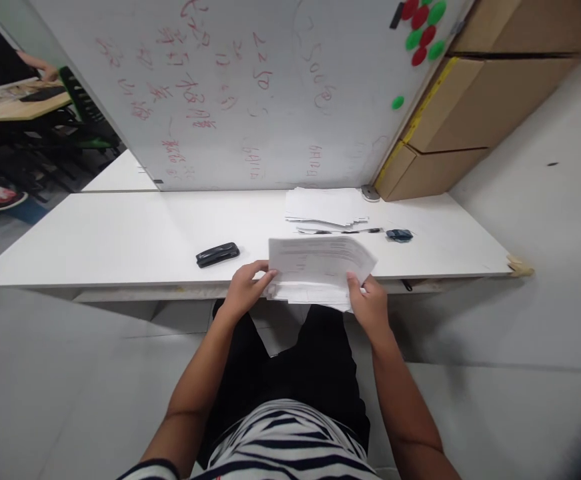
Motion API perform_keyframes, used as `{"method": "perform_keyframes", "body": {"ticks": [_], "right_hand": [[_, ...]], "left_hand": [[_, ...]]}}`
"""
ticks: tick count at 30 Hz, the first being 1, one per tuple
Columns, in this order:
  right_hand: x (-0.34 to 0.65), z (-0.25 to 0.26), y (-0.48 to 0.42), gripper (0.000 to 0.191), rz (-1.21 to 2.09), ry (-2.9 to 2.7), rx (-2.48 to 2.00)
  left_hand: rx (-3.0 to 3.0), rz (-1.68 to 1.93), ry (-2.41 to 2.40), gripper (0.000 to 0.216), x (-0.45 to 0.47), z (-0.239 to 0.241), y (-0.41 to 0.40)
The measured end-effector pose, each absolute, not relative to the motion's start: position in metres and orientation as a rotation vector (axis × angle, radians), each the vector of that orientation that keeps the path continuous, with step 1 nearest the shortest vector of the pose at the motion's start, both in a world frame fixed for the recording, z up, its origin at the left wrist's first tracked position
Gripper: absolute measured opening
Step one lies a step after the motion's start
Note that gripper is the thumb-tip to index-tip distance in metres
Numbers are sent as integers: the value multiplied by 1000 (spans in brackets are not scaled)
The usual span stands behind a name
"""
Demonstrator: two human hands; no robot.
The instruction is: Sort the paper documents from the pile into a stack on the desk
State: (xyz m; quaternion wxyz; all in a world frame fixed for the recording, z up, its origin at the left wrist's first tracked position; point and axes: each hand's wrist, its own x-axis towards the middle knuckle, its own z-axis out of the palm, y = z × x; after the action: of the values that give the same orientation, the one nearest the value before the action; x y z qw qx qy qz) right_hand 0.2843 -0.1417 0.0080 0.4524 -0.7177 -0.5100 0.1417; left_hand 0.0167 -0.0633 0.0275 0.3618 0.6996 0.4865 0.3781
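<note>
A bundle of printed white sheets (315, 267) is held over the front edge of the white table (120, 240). My left hand (245, 288) grips its left edge, fingers curled round the paper. My right hand (367, 303) holds the right side, thumb on top of the top sheet, which is lifted and bent. A black stapler (217, 254) lies on the table just left of my left hand.
A second stack of white paper (326, 205) lies at the back, with a pen (355, 231) and a small dark object (399, 235) in front of it. A whiteboard (250, 93) with red writing and magnets stands behind; cardboard boxes (470, 113) at right. Another person's hand shows far left.
</note>
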Motion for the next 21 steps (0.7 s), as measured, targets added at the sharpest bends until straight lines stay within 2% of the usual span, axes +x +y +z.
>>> {"method": "perform_keyframes", "body": {"ticks": [4,7,9,14,21], "right_hand": [[284,13,-128,44,494,-1161,-1701],[279,16,-107,46,718,-1165,-1572],[274,18,-96,48,886,-1182,-1521],[257,26,-91,58,1237,-1192,-1420],[238,29,-120,60,1335,-1130,-1400]], "left_hand": [[1988,1173,1520,41,-21,25,-38],[2171,986,1825,52,-53,9,-8],[2226,818,1920,46,-68,-3,8],[2272,737,1803,39,-79,-15,15],[2166,893,1522,35,-68,-16,-2]]}}
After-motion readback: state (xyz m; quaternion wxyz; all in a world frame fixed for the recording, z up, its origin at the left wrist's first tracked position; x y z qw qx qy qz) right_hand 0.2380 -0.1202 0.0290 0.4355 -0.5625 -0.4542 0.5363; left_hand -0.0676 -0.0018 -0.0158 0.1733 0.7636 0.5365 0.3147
